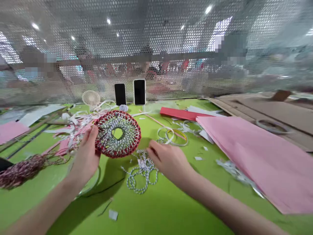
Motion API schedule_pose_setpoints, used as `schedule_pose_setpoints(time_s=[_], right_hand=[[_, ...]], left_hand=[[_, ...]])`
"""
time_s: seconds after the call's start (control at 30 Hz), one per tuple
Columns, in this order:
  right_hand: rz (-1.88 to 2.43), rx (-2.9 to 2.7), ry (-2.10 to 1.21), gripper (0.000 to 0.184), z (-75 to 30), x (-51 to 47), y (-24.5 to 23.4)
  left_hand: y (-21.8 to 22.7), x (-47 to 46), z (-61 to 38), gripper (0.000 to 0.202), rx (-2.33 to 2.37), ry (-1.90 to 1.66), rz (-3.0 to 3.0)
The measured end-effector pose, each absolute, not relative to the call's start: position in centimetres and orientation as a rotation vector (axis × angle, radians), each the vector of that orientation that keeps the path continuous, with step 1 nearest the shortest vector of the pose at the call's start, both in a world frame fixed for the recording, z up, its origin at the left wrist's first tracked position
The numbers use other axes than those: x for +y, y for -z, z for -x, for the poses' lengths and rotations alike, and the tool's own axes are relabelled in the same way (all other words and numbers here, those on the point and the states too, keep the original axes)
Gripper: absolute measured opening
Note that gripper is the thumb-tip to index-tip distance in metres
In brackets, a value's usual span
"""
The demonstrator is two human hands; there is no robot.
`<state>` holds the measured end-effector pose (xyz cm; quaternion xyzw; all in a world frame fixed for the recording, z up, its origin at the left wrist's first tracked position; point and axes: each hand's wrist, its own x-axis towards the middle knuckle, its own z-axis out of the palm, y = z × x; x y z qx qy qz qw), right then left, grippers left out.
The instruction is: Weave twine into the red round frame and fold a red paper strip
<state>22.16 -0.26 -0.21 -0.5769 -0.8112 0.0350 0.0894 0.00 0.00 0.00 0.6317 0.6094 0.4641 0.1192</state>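
My left hand grips the left edge of a round woven cord disc. The disc is tilted up towards me, grey and white inside with a dark red rim and a round hole in its middle. Fingers pinched together, my right hand is just right of the disc, at a grey-and-white twisted cord. That cord seems to run up to the fingertips, though the pinch itself is partly hidden. Its loose loops lie on the green table below and between both hands.
A mesh screen borders the back, with two phones leaning there. Left lie pink and white scraps and a maroon yarn bundle. Tape rolls and a red strip sit beyond my right hand; pink sheets and cardboard lie right.
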Motion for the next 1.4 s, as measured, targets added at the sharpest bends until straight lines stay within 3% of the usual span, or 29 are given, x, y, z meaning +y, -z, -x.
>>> schedule_pose_setpoints(time_s=[0.1, 0.2, 0.37, 0.53, 0.8, 1.17, 1.4], right_hand=[[1.775, -2.430, 0.050, 0.019, -23.2, 0.5, 0.7], [1.467, -2.361, -0.127, 0.023, -22.9, 0.2, 0.8], [1.121, -2.089, -0.615, 0.030, -20.9, -1.6, 0.8], [1.071, -1.824, -0.937, 0.017, -20.0, -2.2, 1.0], [1.031, -1.816, -0.696, 0.013, -20.7, -2.1, 1.2], [0.960, -1.810, -0.647, 0.013, -20.9, -2.0, 1.3], [0.910, -1.929, -0.351, 0.018, -21.0, -2.1, 1.3]], left_hand=[[-0.9, 0.1, -1.0, 0.036, 1.848, -1.329, -1.695], [-1.3, -0.2, -2.5, 0.016, 1.634, -1.490, -1.445], [-0.4, -2.0, -4.8, 0.023, 1.305, -1.521, -1.319], [0.5, -3.3, -5.4, 0.032, 1.276, -1.556, -1.477], [-0.5, -2.1, -4.7, 0.023, 1.239, -1.564, -1.207], [-1.3, -1.9, -5.1, 0.017, 1.192, -1.576, -0.962], [-1.0, -2.1, -5.7, 0.015, 1.231, -1.527, -0.919]])
